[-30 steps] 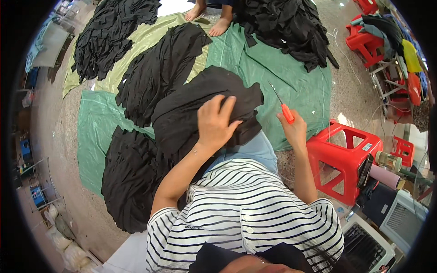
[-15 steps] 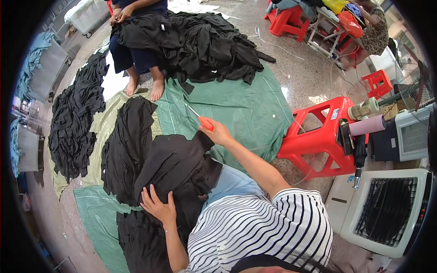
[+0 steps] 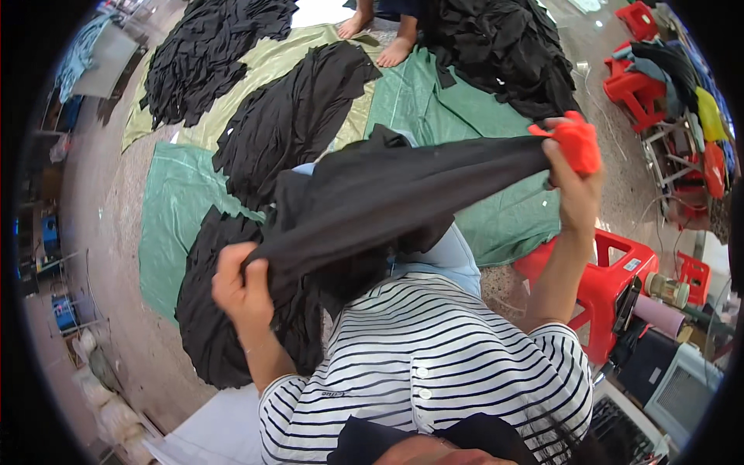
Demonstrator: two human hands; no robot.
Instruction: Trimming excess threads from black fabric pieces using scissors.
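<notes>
A black cloth garment [image 3: 403, 190] is stretched across my lap in a long taut band. My left hand [image 3: 244, 291] is closed on its near left end, thumb and fingers pinching the edge. The far right end is gripped by my right hand [image 3: 575, 190], which is raised higher. Against the right palm sits a bright red handle, apparently of scissors [image 3: 581, 146]; motion blurs it and the blades do not show. Close to my left hand, a heap of black garments [image 3: 213, 333] lies by my leg. Another black pile [image 3: 298, 124] spreads beyond the held cloth.
Green sheeting [image 3: 174, 225] and olive sheeting [image 3: 260, 66] cover parts of the floor. A person's bare feet [image 3: 397, 50] stand ahead, beside a large black garment pile [image 3: 504, 54]. A red stool [image 3: 612, 263] holding several items stands at my right, near a white appliance [image 3: 686, 380].
My left hand has gone from lying spread on the cloth to pinching its edge. My right hand has risen rightward with the red-handled tool and now grips the garment, pulled taut. The view has shifted.
</notes>
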